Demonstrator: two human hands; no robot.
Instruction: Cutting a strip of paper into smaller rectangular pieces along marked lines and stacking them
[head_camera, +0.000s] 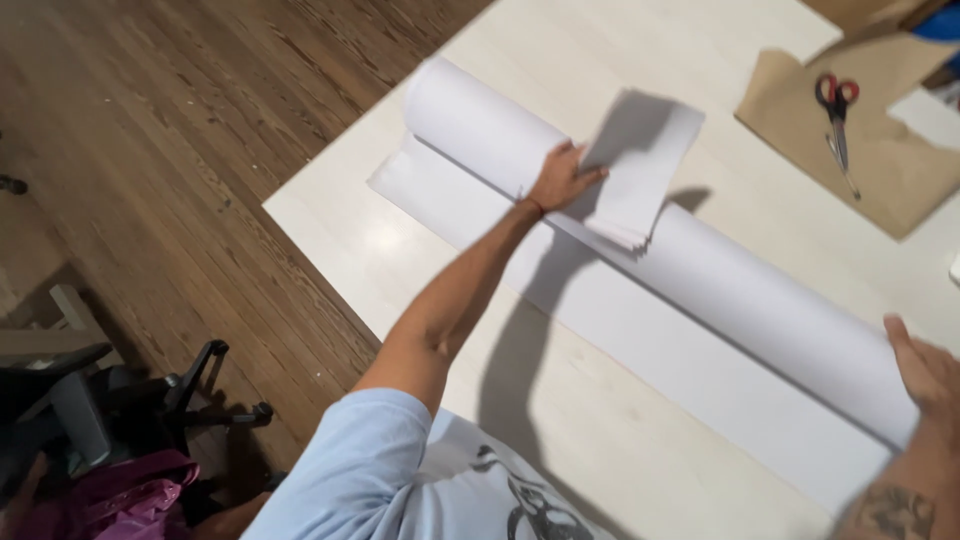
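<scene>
Head view: paper roll spans between left hand, right hand.

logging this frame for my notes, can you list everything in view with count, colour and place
large roll of white paper: one, white, lying diagonally on the table, partly unrolled
folded white paper sheets: one small stack, white, resting on the roll by the left hand
red-handled metal scissors: one pair, red and silver, on the brown paper, top right
brown kraft paper sheet: one, brown, table's top right
pale wooden table: one, cream
dark wooden floor: brown, left
black chair base: one, lower left
pink plastic bag: one, bottom left
left hand: on the roll, touching the sheets
right hand: on the roll's near end
</scene>
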